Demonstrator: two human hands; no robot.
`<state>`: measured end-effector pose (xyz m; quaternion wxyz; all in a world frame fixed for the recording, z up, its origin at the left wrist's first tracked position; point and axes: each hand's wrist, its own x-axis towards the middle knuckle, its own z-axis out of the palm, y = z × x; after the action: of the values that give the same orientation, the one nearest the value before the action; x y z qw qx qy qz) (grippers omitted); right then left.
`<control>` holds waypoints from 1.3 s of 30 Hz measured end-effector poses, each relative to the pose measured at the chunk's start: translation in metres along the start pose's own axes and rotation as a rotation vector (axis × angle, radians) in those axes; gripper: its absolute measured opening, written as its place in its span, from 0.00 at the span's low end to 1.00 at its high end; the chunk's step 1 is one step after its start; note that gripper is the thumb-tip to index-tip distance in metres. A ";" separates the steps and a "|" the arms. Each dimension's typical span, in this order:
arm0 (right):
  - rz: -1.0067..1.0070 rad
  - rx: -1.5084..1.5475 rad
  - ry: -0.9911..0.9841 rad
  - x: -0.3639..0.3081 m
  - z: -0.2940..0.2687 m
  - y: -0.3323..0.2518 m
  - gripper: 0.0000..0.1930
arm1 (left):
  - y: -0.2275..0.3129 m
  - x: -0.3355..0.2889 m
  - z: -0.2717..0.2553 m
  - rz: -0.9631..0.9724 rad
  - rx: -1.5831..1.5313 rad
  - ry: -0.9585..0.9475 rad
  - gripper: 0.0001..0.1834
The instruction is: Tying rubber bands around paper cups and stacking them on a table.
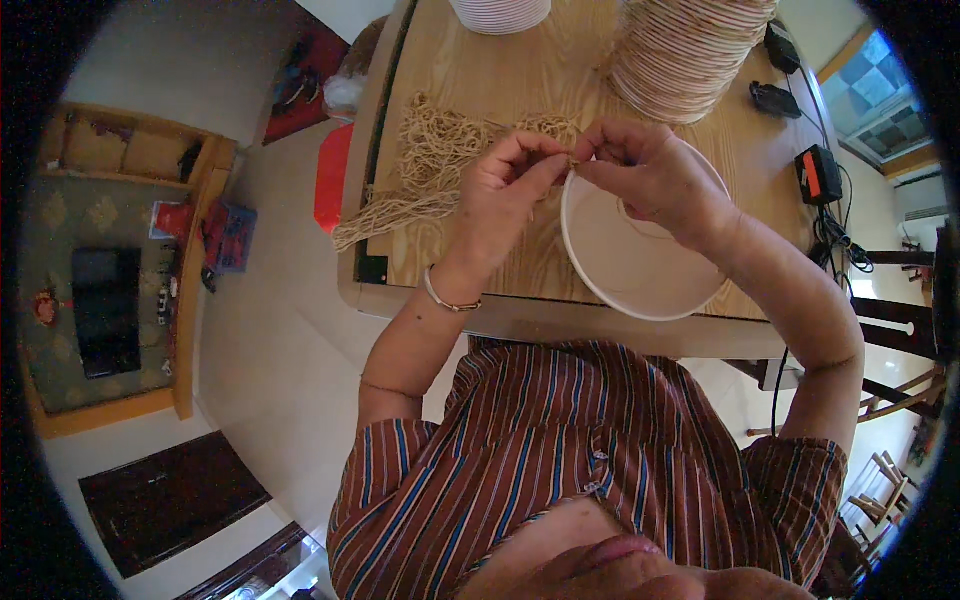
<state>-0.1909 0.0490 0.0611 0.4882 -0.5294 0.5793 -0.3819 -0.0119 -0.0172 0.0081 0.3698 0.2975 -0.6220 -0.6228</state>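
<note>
My left hand (pixel 510 185) and my right hand (pixel 655 180) meet at the left edge of a round white bowl (pixel 640 270). Thumbs and forefingers of both are pinched around what looks like a thin beige cord, its tip mostly hidden by the fingers. The bowl stands at the table's near side, and a strand of cord shows inside it under my right hand. Just beyond my left hand lies a tangled heap of beige cord (pixel 440 150), with a bundle of strands trailing over the table's left edge.
A tall ribbed beige stack (pixel 690 60) stands at the far side of the wooden table (pixel 520 260), beside a white ribbed stack (pixel 500 12). Black adapters (pixel 775 100) and cables (pixel 830 240) lie along the right edge. Something red (pixel 333 178) sits left of the table.
</note>
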 end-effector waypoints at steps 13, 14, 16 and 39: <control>-0.086 -0.077 -0.004 -0.003 -0.001 -0.001 0.05 | -0.005 0.000 0.006 0.050 -0.100 0.017 0.05; -0.087 -0.078 -0.007 -0.002 -0.001 0.000 0.05 | -0.005 0.000 0.006 0.038 -0.100 0.018 0.05; -0.092 -0.077 -0.013 0.000 -0.001 0.005 0.05 | -0.006 0.000 0.008 0.026 -0.100 0.018 0.05; -0.221 -0.176 0.077 0.006 0.006 0.022 0.05 | -0.002 -0.014 0.014 0.240 0.339 0.154 0.06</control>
<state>-0.1900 0.0469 0.0374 0.3725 -0.6156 0.5670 -0.4009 -0.0161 0.0022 0.0056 0.4324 0.3259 -0.7188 -0.4360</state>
